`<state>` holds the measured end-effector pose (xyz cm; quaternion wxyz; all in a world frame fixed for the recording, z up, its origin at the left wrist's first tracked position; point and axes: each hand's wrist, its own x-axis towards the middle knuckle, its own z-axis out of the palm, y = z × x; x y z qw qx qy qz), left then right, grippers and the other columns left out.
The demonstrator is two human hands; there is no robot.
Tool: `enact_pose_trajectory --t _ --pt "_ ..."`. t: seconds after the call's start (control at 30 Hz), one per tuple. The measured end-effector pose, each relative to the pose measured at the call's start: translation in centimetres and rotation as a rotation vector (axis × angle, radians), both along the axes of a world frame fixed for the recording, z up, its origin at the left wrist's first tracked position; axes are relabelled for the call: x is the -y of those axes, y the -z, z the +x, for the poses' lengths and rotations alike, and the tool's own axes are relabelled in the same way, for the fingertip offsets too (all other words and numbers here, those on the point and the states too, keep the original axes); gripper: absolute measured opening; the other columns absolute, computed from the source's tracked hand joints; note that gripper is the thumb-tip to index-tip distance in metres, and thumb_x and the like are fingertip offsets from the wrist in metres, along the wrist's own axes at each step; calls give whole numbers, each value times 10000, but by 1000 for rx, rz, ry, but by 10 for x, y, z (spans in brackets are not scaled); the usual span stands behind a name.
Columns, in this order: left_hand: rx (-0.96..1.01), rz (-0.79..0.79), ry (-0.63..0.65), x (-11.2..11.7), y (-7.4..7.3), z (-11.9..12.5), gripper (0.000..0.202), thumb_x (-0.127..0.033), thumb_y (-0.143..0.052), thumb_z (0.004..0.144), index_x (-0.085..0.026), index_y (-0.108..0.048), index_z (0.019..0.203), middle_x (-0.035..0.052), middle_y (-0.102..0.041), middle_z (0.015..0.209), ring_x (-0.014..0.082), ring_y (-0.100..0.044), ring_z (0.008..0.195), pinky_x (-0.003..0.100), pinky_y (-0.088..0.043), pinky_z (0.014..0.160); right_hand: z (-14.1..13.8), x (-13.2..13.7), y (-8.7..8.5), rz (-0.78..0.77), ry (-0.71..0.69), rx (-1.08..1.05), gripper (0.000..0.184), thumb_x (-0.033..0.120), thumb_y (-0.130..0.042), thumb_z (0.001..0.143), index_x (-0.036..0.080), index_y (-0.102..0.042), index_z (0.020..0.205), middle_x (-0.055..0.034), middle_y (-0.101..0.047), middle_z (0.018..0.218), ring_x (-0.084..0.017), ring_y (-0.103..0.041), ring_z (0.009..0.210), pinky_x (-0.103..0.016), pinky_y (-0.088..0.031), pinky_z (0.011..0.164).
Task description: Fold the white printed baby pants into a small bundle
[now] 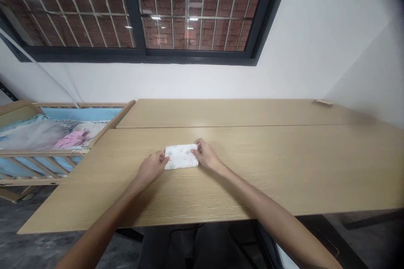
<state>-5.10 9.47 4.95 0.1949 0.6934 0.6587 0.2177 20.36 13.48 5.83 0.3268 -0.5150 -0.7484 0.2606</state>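
Observation:
A small white folded cloth [181,157] with a sparse printed pattern is held between my two hands, low over or on the wooden table. My left hand [153,164] pinches its left edge, thumb on the front face. At the right edge, my right hand [205,154] grips the upper corner with its thumb over the front and fingers behind. Whether the cloth's underside touches the table cannot be made out.
The wooden table [268,164] extends far to the right, with a seam toward the back. A wooden crib [41,152] with blue lining and a pink cloth [72,139] adjoins its left side. A small flat item [323,103] lies at the back right, below a barred window [198,56].

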Motion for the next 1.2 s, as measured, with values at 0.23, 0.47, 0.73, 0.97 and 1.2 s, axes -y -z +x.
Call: enact_pose_trajectory --t 0.23,0.47,0.73,0.97,1.2 --pt "-252 22 -34 -9 3 7 294 -406 -449 976 -193 -640 910 126 -739 936 283 -686 844 345 -446 718 -2 -25 15 -46 117 -77 274 350 -653 820 207 -540 1025 -9 -648 803 -188 -608 717 -293 -458 627" --pt "-218 385 -135 -22 -16 31 446 -410 -445 983 -90 -537 1281 232 -624 1254 380 -568 1206 519 -434 1003 -22 -25 -2 249 149 65 535 436 -460 970 132 -446 1410 -200 -555 1412 -290 -533 1303 -447 -433 1067" --pt "-111 414 260 -27 25 61 696 -497 -202 1044 -52 -161 1577 234 -218 1639 288 -163 1541 500 -232 1229 -50 -2 17 399 -303 539 672 310 -419 966 41 -295 1570 -188 -239 1644 -288 -170 1545 -457 -119 1261" --pt "-268 334 192 -30 41 44 692 -475 -129 1049 -25 -200 1571 228 -222 1638 294 -125 1544 480 -215 1233 -45 -7 19 363 -262 567 627 309 -280 1003 24 -314 1561 -171 -279 1629 -260 -196 1541 -435 -121 1266" --pt "-314 318 123 -26 45 30 747 -526 -134 1040 12 -199 1553 271 -202 1629 339 -133 1537 506 -209 1228 -24 -9 20 197 -193 493 719 500 -140 1045 46 -240 1593 -151 -189 1661 -253 -125 1555 -442 -123 1266"
